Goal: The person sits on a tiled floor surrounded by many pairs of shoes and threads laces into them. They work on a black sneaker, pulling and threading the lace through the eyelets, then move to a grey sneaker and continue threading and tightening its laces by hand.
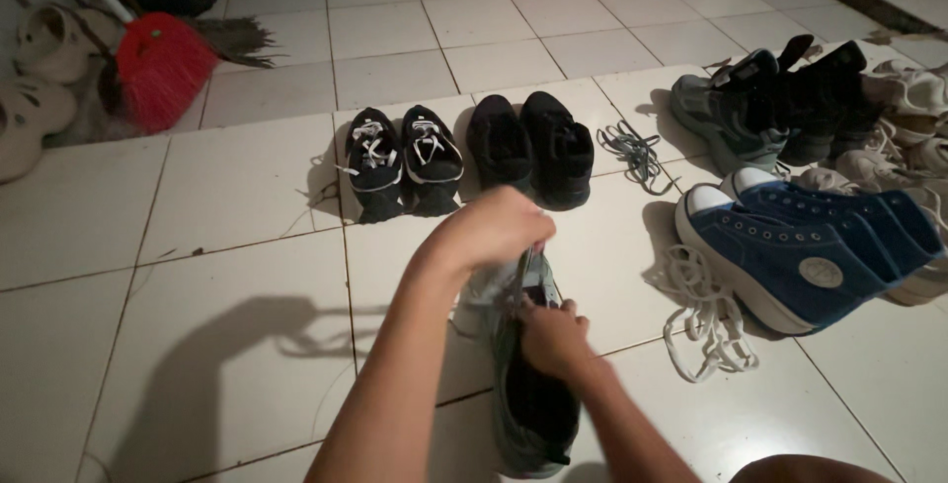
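Observation:
A grey-green sneaker (533,414) lies on the white tiled floor in front of me, toe pointing away. My left hand (494,228) is closed on its grey lace (521,281), pulling it up above the shoe's tongue. My right hand (553,337) rests on the shoe's opening, fingers pinched on the lace where it meets the eyelets. The front of the shoe is hidden behind my left hand and forearm.
A pair of black sneakers with white laces (403,159) and a plain black pair (531,147) stand in a row ahead. Blue high-tops (810,251) with loose white laces (703,317), a grey loose lace (632,152) and more shoes (780,103) lie right. A red broom (163,63) is left.

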